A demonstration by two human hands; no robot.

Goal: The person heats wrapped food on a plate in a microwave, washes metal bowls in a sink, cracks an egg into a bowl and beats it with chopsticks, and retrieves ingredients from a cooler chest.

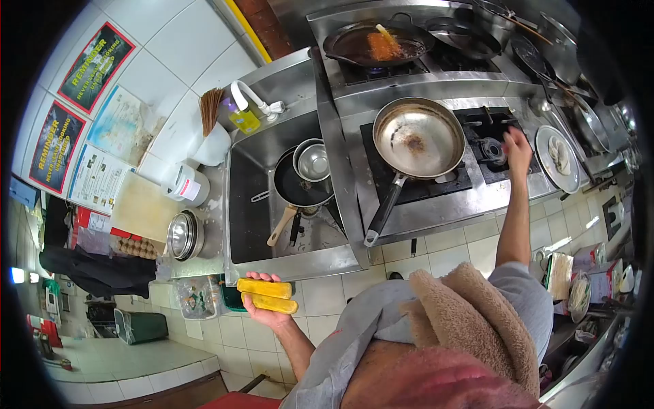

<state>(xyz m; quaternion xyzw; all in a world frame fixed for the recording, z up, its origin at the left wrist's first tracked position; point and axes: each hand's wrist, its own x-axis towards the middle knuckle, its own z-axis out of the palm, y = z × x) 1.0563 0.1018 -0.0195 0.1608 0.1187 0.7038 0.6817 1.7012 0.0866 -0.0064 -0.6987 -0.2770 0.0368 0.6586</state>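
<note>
Two long yellow pieces [267,295] lie side by side in my left hand [264,315], with the fingers curled round them, in front of the sink's front edge. My right hand [518,146] is over the right burner [492,148] of the near stove, its fingers drawn together; whether anything small is in them I cannot make out. To its left a steel frying pan [419,136] with a brown patch in its middle sits on the left burner, handle toward me. Right of the hand is a white plate [557,159] with a pale item on it.
The sink [255,232] holds a black pan [293,187] and a steel bowl [313,161]. On the back stove, a dark wok [347,46] contains orange food. Stacked bowls [182,235] and a white bucket [187,185] stand left of the sink.
</note>
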